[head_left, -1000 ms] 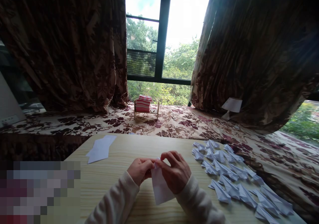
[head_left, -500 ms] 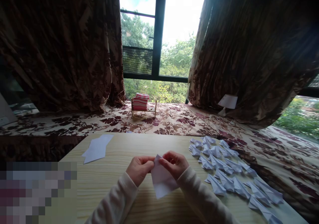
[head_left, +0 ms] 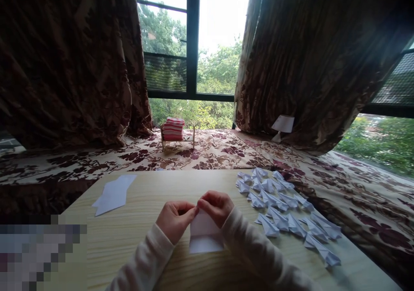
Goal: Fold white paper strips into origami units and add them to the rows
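A white sheet of paper point(head_left: 204, 235) lies on the pale wooden table point(head_left: 139, 235) in front of me. My left hand point(head_left: 174, 220) and my right hand point(head_left: 216, 206) both pinch its far tip, fingers closed on the paper and almost touching each other. Cream sleeves cover both forearms. To the right lie several folded white paper planes point(head_left: 284, 209) in rows.
A small stack of white paper sheets point(head_left: 111, 193) sits at the table's far left. Beyond the table is a floral-covered ledge with a striped bundle on a small wooden rack point(head_left: 174, 131) and a white lamp point(head_left: 282, 126). Dark curtains frame the window.
The paper has come down from a tilted hold to lie squarer on the table. Both hands have drawn closer together at its tip. The camera has turned a little to the right.
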A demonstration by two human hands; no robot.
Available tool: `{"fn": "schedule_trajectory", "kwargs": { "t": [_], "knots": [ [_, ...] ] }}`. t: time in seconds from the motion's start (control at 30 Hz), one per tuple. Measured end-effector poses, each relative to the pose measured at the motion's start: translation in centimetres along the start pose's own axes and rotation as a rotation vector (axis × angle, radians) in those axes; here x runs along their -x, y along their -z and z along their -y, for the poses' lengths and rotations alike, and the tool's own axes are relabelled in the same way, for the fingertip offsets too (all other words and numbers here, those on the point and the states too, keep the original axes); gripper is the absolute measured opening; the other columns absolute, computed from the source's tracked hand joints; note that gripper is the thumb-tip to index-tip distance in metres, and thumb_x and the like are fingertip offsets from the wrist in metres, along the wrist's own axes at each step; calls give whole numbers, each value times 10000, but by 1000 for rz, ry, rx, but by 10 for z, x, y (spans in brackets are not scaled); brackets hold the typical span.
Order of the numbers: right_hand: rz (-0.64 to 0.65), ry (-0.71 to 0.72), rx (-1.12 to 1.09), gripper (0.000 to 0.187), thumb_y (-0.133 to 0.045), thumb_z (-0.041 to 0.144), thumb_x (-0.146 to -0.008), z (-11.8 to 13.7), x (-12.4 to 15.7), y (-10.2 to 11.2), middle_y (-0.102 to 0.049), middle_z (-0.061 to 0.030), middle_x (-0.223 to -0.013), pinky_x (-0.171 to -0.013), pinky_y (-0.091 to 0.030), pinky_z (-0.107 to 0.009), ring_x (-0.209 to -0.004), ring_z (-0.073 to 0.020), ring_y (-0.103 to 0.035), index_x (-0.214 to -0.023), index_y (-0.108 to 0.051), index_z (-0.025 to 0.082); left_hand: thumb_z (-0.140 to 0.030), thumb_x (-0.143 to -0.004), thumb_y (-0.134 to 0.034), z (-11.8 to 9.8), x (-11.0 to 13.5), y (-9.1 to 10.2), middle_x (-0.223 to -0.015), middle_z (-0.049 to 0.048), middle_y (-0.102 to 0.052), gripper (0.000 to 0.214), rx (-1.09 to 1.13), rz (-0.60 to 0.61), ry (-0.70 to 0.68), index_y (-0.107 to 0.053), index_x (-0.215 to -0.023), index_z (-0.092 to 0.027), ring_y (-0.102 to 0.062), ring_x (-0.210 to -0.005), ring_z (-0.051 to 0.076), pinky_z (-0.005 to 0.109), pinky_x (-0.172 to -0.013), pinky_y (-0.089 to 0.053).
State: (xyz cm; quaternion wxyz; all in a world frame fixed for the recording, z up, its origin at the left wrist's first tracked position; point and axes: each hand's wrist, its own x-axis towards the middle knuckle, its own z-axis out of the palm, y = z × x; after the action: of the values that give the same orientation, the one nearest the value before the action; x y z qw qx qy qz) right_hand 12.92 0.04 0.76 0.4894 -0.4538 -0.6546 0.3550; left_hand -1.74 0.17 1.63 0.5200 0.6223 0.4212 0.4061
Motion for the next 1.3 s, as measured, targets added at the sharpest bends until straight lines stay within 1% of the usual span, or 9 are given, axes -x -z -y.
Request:
{"fn": "schedule_trajectory", "kwargs": {
  "t": [0.13,0.23,0.3,0.37,0.53,0.67,0.9,1.1,1.3],
  "knots": [
    [-39,-59,-42,299,-510,364,-733,-9,-4,-1,-444,26,-470,-425,-292,-204,-446,-77,-369,-571,-564,119,-266,-598,-646,7,-4,3,-497,29,-605,173,-5,-13,9,-704,-628,-106,-461,-479,114,215,-455,-327],
    [-74,-88,13,405,-446,451,-766,-14,-7,3,-447,17,-469,-421,-282,-209,-445,-84,-379,-595,-591,113,-292,-594,-641,12,-7,6,-463,25,-582,197,6,-102,26,-690,-596,-101,-455,-459,110,215,-444,-341],
    [-88,-63,96,362,-507,451,-729,-14,-6,4,-474,12,-491,-428,-290,-208,-467,-92,-404,-609,-591,121,-305,-582,-647,14,-7,7,-450,22,-572,206,35,-144,34,-673,-567,-101,-456,-451,107,215,-445,-356],
    [-68,-30,135,311,-555,421,-696,-11,-4,5,-474,16,-494,-433,-294,-206,-473,-92,-404,-584,-565,132,-316,-571,-659,13,-7,8,-457,20,-571,214,76,-126,60,-664,-565,-102,-464,-455,108,220,-458,-374],
    [13,-31,52,322,-504,424,-718,0,1,5,-439,21,-486,-435,-296,-213,-467,-91,-380,-575,-541,138,-358,-551,-672,11,-8,5,-453,-12,-528,247,188,-88,114,-611,-523,-120,-456,-459,96,215,-472,-376],
    [95,-87,-7,300,-509,410,-717,5,4,5,-431,24,-497,-435,-282,-212,-463,-84,-367,-598,-536,136,-426,-598,-644,7,-8,1,-475,-38,-492,305,202,-45,57,-586,-579,-128,-408,-464,73,193,-461,-323],
    [156,-106,-19,303,-506,415,-699,6,6,2,-383,36,-471,-418,-233,-217,-446,-78,-324,-560,-518,146,-396,-598,-659,6,-5,0,-498,-33,-504,275,126,-107,-39,-577,-577,-134,-414,-486,82,196,-458,-299],
    [146,-155,-139,326,-533,446,-664,3,3,2,-407,38,-468,-413,-231,-206,-438,-67,-325,-565,-513,136,-421,-547,-688,14,-10,5,-487,-19,-548,311,321,-68,114,-615,-611,-127,-416,-443,80,210,-449,-310],
    [36,-175,-41,295,-619,393,-623,-5,2,5,-482,26,-456,-421,-287,-203,-438,-68,-375,-528,-552,122,-388,-624,-635,8,-5,7,-499,-30,-493,270,37,31,-16,-557,-567,-136,-417,-491,87,207,-480,-320]
  ]
}}
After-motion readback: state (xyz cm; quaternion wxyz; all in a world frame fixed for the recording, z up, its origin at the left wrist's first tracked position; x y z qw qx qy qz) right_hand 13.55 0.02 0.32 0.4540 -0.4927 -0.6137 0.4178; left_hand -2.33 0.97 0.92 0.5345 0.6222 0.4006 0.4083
